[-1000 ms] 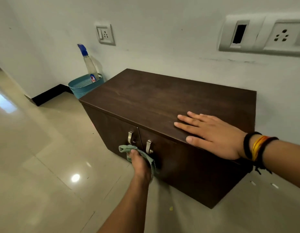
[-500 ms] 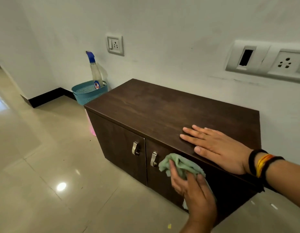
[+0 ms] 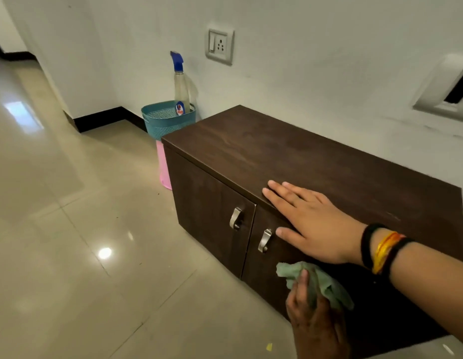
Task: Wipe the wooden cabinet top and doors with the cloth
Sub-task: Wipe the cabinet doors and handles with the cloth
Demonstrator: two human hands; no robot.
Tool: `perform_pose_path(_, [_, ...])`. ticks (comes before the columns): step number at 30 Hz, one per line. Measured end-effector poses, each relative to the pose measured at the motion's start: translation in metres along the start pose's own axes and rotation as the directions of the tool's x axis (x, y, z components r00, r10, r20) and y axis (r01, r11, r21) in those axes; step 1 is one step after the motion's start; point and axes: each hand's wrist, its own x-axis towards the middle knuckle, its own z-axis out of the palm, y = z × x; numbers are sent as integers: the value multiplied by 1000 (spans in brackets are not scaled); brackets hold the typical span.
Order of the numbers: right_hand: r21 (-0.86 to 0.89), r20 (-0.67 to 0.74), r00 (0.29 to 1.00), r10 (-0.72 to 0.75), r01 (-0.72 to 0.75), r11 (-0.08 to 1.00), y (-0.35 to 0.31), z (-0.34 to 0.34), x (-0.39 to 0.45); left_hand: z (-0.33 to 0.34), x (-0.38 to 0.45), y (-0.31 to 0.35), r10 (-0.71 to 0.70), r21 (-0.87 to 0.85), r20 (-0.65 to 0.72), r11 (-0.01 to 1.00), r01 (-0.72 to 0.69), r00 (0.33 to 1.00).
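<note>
The left hand (image 3: 316, 322) is bunching the cloth (image 3: 316, 283), fingers curled round it, and pressing it against the right door (image 3: 274, 257) of the cabinet (image 3: 290, 156). The cloth is sitting low on the door, below and just right of that door's handle (image 3: 264, 240). It is probably wadded like this to give the palm a firm pad for rubbing.

Just above and beyond it, the right hand (image 3: 313, 221) is lying flat on the cabinet top (image 3: 329, 164) at the front edge, fingers straight and together, thumb hanging over the lip. It is holding nothing; likely it is bracing the cabinet and the person's own weight while the other hand is scrubbing.

Left of both hands, the left door (image 3: 207, 200) and its handle (image 3: 236, 218) are standing untouched.

Farther off, past the cabinet's far end, a basket (image 3: 165, 117) is standing against the wall with a spray bottle (image 3: 180, 84) in it, probably kept within reach for wetting the cloth.
</note>
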Motion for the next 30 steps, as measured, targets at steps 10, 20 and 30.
perform_pose_path(10, [-12, -103, 995, -18, 17, 1000, -18, 0, 47, -21, 78, -46, -625, -282, 92, 731, 622, 776])
perform_pose_path(20, [-132, -224, 970, 92, -123, 984, -34, -9, 69, -79, 177, -69, -277, -293, -122, 928, 232, 953])
perform_pose_path(30, [-187, -269, 953, 135, -190, 964, -40, -5, 86, -126, 201, -65, -368, -573, -78, 777, 260, 927])
